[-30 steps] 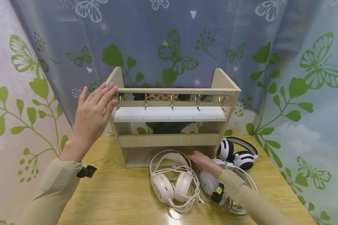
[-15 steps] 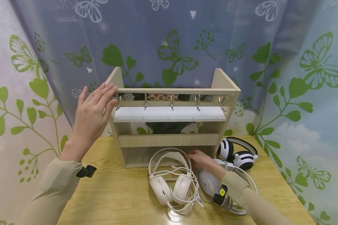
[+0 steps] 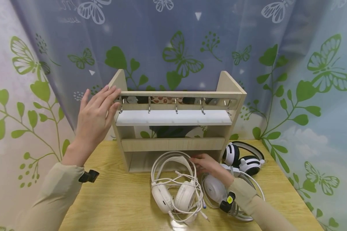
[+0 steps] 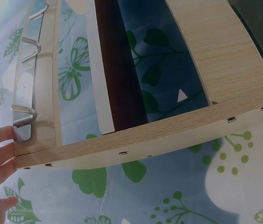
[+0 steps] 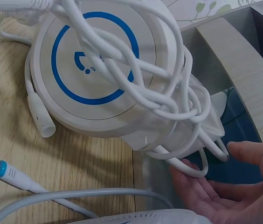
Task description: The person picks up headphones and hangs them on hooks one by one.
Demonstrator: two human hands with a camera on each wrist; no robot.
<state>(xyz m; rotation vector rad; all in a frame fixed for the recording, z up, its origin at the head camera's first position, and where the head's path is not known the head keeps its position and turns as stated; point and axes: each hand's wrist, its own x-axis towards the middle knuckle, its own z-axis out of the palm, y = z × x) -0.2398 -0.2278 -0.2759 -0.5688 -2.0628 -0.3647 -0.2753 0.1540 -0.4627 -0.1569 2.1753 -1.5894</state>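
White headphones [image 3: 161, 196], their cable wound around the headband and ear cups, stand partly raised before a wooden shelf rack [image 3: 173, 145]. My right hand [image 3: 209, 166] holds the right side of their headband between thumb and fingers. In the right wrist view, a round ear cup [image 5: 75, 84] with a blue ring faces the camera, and cable loops [image 5: 187, 109] hang by my fingertips. Fingers extended, my left hand [image 3: 95, 118] rests against the upper left corner of the rack. The left wrist view has these fingers [image 4: 3, 156] at the frame's edge, beside a metal hook [image 4: 24, 114].
A second white headset [image 3: 215, 187] lies under my right forearm. Black-and-white headphones [image 3: 248, 163] sit behind it, right of the rack. Several metal hooks [image 3: 176, 106] line the rack's top rail above a white shelf [image 3: 173, 117]. Loose cable plugs [image 5: 17, 176] lie on the wooden table [image 3: 112, 192].
The white headphones have shifted slightly left, and their headband has tilted up in my right hand. The dangling plugs have swung a little. My left hand stays in place.
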